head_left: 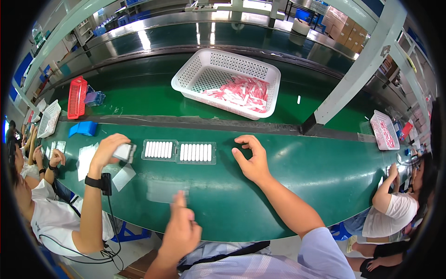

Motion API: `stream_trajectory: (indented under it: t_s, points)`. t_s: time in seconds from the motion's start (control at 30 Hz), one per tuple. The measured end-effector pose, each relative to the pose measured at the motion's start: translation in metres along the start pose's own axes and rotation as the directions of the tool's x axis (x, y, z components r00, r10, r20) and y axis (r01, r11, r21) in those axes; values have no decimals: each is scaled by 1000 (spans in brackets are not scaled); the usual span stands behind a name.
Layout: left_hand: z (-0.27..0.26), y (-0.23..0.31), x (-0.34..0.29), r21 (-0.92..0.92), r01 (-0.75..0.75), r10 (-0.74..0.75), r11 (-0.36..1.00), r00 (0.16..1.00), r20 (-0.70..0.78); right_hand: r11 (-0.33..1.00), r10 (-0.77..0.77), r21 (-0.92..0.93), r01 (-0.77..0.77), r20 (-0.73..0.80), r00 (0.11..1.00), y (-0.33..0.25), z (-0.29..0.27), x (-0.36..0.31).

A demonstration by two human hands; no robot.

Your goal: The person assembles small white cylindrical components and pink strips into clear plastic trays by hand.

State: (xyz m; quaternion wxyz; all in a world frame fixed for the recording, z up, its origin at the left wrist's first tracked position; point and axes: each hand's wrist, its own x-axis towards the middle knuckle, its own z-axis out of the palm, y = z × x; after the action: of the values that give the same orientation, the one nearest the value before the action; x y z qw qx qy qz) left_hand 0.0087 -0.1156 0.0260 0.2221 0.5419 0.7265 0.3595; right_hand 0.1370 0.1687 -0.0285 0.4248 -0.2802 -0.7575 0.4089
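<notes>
My left hand point(180, 229) is smeared by motion, low in the middle, with its fingers closed at the near right corner of a clear plastic tray point(162, 191). That tray is blurred too, just above the table. Beyond it lie two clear trays, a left tray point(158, 158) and a right tray point(196, 162), nearly end to end, each with a row of several white sticks point(158, 149). To the right of them my right hand point(252, 159) hovers over the green table point(288, 186), holding nothing. Its fingers are curled loosely, thumb and forefinger apart.
A white basket point(223, 106) of pink-and-white sticks stands beyond the ledge. At left, a co-worker's strapped hand point(110, 149) holds a small grey-white object near white sheets point(85, 160). A blue folded piece point(83, 129) and red basket point(76, 97) lie farther off. A slanted post point(355, 69) rises right.
</notes>
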Motion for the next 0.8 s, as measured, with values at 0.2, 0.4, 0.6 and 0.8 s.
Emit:
stream_trajectory:
  t_s: [0.2, 0.4, 0.6, 0.8]
  points:
    - [13, 2, 20, -455, 45, -37, 889, 999, 26, 1000, 12, 26, -11, -21, 1000, 0, -2, -1]
    - [-5, -27, 26, -378, 88, -166, 921, 970, -177, 1000, -12, 23, 13, -5, 1000, -3, 0, -1]
    - [-8, -34, 18, -651, 173, -319, 739, 941, -112, 1000, -22, -16, 23, 18, 1000, -2, -4, 0]
    - [-11, -29, 14, -553, 202, -356, 808, 916, -187, 1000, -3, 2, 3, 32, 999, -2, -1, -1]
